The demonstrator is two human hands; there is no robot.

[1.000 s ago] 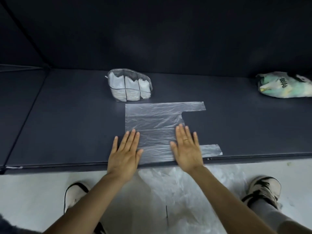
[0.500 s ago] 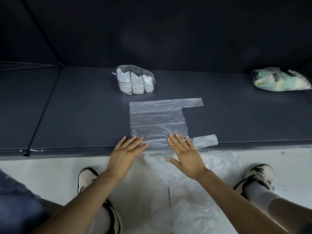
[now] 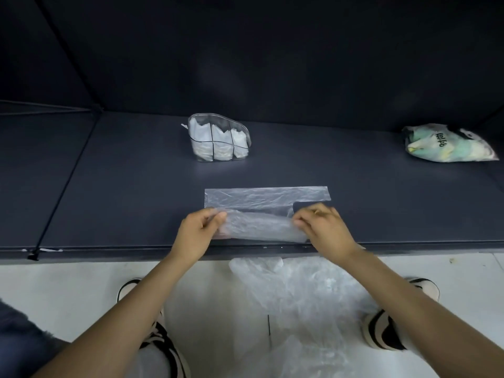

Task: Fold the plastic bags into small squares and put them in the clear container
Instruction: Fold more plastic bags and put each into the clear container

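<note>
A clear plastic bag point(image 3: 261, 199) lies flat on the dark table point(image 3: 122, 192), its near half lifted and curled over toward the far edge. My left hand point(image 3: 200, 233) pinches the bag's lifted near-left edge. My right hand point(image 3: 323, 227) pinches the lifted near-right edge, close to the handle cut-out. The clear container point(image 3: 219, 137) stands behind the bag, a little to the left, and holds several folded white bags in its compartments.
A printed green and white packet point(image 3: 447, 144) lies at the far right of the table. More loose clear bags point(image 3: 297, 304) lie on the light floor below the table's front edge, between my two shoes.
Both hands lay flat on the bag's near part before. They slid to the near edge, gripped it and lifted it up and over toward the far edge, so the bag now looks narrower.
</note>
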